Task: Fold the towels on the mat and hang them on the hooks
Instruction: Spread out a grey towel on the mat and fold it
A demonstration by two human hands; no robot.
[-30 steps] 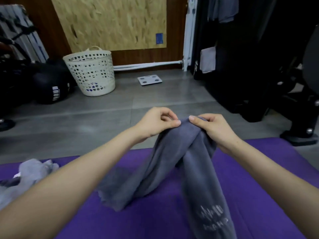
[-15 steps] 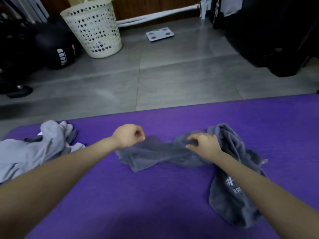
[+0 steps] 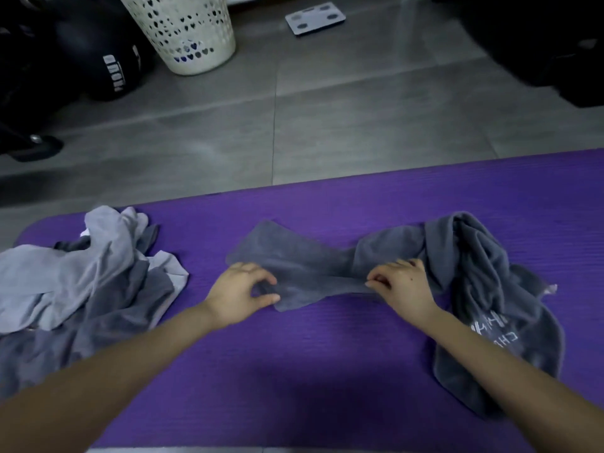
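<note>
A dark grey towel point(image 3: 313, 266) lies twisted across the purple mat point(image 3: 327, 371), its right part bunched and showing white lettering. My left hand point(image 3: 240, 294) pinches the towel's near left corner between thumb and fingers. My right hand point(image 3: 402, 287) pinches the near edge at the twisted middle. A heap of light and dark grey towels point(image 3: 81, 282) sits at the mat's left end, untouched. No hooks are in view.
Beyond the mat is grey tiled floor point(image 3: 327, 125). A white perforated laundry basket point(image 3: 186, 31) stands at the back, a black bag point(image 3: 108, 60) left of it, a white bathroom scale point(image 3: 315, 18) to the right. Dark furniture fills the far right.
The towel, held up a second ago, now lies on the mat. My view has tilted down. Both hands have shifted to the towel's near edge and pinch it.
</note>
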